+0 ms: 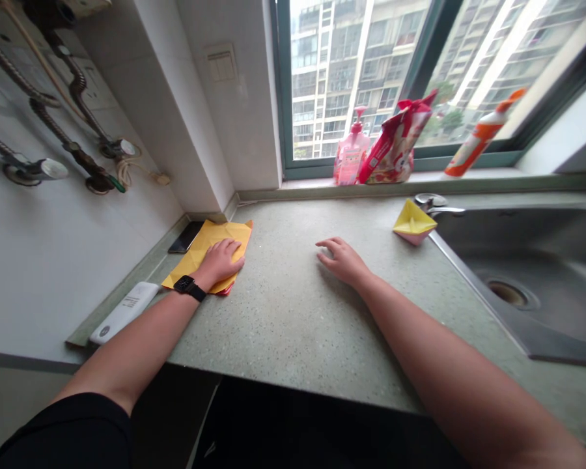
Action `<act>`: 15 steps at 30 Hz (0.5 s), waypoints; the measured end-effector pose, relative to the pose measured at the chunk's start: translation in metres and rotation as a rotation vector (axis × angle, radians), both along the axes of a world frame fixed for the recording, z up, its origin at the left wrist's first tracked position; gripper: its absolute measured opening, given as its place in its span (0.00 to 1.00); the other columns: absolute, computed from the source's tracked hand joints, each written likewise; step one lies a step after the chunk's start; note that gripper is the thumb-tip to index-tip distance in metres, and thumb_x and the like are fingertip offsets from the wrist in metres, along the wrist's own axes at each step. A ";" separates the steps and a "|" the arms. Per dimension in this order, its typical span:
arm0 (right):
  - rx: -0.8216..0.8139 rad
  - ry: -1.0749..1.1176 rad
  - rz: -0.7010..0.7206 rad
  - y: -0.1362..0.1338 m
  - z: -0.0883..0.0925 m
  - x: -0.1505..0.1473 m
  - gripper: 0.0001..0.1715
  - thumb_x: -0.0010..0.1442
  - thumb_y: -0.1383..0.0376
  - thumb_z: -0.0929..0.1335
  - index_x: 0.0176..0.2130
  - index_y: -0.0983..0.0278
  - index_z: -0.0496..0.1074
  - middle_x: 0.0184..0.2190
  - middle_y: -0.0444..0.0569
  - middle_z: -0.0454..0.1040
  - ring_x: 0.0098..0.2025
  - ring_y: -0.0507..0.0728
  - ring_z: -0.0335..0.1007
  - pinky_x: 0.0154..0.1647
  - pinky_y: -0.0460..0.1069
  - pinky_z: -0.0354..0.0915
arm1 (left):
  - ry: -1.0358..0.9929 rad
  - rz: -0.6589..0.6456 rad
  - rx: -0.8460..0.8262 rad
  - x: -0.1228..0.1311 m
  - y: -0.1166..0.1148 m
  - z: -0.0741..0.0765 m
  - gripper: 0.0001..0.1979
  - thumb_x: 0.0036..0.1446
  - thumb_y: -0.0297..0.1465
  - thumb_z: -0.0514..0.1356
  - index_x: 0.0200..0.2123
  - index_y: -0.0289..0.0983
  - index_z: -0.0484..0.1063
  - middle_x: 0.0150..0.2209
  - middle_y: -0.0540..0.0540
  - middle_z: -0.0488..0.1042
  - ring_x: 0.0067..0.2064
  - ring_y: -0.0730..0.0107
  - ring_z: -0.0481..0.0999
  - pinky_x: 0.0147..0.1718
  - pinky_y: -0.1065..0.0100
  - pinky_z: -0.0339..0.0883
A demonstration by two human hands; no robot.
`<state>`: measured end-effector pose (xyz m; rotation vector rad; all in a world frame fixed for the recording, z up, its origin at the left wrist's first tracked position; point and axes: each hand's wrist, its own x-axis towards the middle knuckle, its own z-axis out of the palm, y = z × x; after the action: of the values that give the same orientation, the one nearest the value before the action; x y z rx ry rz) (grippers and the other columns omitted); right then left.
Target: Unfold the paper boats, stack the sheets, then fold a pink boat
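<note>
In the head view, the left hand (219,264) lies flat on a pile of yellow paper (195,254), near the left side of the desk (278,332). The hand is open and pushes down, but it does not grip. A thin red paper edge (224,291) peeks out under the pile. The right hand (342,260) is open too, with its fingers a bit curled, and it holds nothing. It is over the desk, near the middle of the frame. To the right of it, a yellow and pink paper boat (414,223) sits by the steel sink (532,244). That boat is folded and done. The yellow paper is still flat and has no boat shape. A black phone (185,236) lies just beside the pile.
</note>
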<state>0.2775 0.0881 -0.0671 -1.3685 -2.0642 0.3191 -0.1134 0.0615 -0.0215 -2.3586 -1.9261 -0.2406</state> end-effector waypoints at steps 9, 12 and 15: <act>0.054 0.076 -0.052 -0.007 0.012 -0.006 0.14 0.70 0.62 0.72 0.53 0.58 0.82 0.53 0.55 0.80 0.58 0.64 0.77 0.68 0.61 0.68 | -0.082 -0.023 0.125 0.033 -0.002 0.038 0.26 0.66 0.43 0.59 0.62 0.39 0.78 0.66 0.35 0.77 0.66 0.39 0.74 0.68 0.41 0.65; 0.151 0.123 -0.077 -0.008 0.020 -0.004 0.14 0.69 0.62 0.71 0.53 0.57 0.82 0.53 0.56 0.80 0.60 0.66 0.75 0.69 0.64 0.67 | -0.352 -0.152 0.190 0.066 -0.008 0.051 0.23 0.67 0.43 0.58 0.58 0.38 0.80 0.60 0.37 0.81 0.61 0.47 0.79 0.63 0.50 0.71; 0.271 0.131 -0.199 -0.006 0.036 0.014 0.15 0.68 0.63 0.71 0.53 0.56 0.82 0.57 0.56 0.78 0.63 0.69 0.71 0.71 0.68 0.63 | -0.592 -0.242 0.149 0.102 -0.024 0.050 0.22 0.68 0.45 0.58 0.55 0.40 0.81 0.48 0.42 0.85 0.41 0.59 0.84 0.44 0.61 0.78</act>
<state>0.2911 0.0818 -0.0312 -1.3345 -1.7733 0.0394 -0.0112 0.0370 0.0290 -2.6073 -1.7118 -1.1711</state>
